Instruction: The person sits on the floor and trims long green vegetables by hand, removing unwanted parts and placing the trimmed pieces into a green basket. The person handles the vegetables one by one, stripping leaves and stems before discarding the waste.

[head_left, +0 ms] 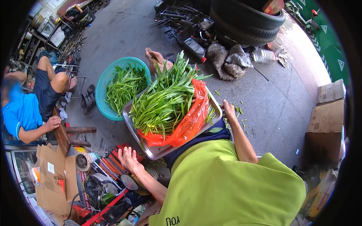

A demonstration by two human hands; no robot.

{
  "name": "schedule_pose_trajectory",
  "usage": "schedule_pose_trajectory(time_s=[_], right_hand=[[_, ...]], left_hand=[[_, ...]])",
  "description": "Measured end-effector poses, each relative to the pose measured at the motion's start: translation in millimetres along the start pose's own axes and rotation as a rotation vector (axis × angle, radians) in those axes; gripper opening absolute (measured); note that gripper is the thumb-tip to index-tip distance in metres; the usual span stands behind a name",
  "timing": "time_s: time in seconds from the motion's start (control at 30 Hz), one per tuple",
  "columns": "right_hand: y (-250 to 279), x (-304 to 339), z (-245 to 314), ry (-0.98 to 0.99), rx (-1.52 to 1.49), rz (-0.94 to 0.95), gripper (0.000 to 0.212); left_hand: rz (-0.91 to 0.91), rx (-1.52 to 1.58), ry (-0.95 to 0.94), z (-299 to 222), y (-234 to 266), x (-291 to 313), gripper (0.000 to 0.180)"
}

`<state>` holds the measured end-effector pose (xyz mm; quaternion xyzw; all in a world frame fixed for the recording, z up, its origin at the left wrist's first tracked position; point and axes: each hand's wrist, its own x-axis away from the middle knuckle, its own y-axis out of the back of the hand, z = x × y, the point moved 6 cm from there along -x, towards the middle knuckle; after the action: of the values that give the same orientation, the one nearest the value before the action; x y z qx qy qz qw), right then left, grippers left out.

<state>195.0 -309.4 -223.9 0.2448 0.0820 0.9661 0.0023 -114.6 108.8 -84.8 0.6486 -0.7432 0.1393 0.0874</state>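
Fingers of the left hand (pixel 129 160) are slightly apart and hold nothing; this hand is near the lower left corner of a metal tray (pixel 154 153). The right hand (pixel 229 111) is close by the tray's right edge, its fingers bent, but I cannot tell whether they grip anything. Long leafy greens (pixel 162 107) lie heaped in the metal tray, on and beside a crumpled red plastic bag (pixel 190 128), and the tray sits at the person's lap. Just beyond its upper left side, a round teal basket (pixel 99 90) stands on the floor (pixel 277 107) with more loose greens (pixel 126 88) inside. Short green pieces (pixel 241 110) are scattered right of the right hand. At the far left, a person in a blue shirt (pixel 26 116) rests a hand on a wooden piece of furniture (pixel 61 132).
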Motion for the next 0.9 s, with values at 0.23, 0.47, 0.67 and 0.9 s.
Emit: schedule_pose_trajectory(time_s=[0.23, 0.47, 0.67, 0.9], right_hand=[[4, 5, 43, 0.096, 0.066, -0.009, 0.035], [-23, 60, 146, 0.607, 0.190, -0.205, 0.020], [-90, 141, 222, 1.133, 0.381, 0.143, 0.014], [-83, 118, 164, 0.915, 0.777, 0.157, 0.012]], left_hand=[[0.051, -0.242, -0.321, -55, -52, 23, 0.024], [0.464, -0.708, -0.908, -86, -158, 48, 0.014], [0.593, -0.981, -1.040, -68, -178, 55, 0.025], [0.609, -1.010, -1.078, -70, -179, 66, 0.022]])
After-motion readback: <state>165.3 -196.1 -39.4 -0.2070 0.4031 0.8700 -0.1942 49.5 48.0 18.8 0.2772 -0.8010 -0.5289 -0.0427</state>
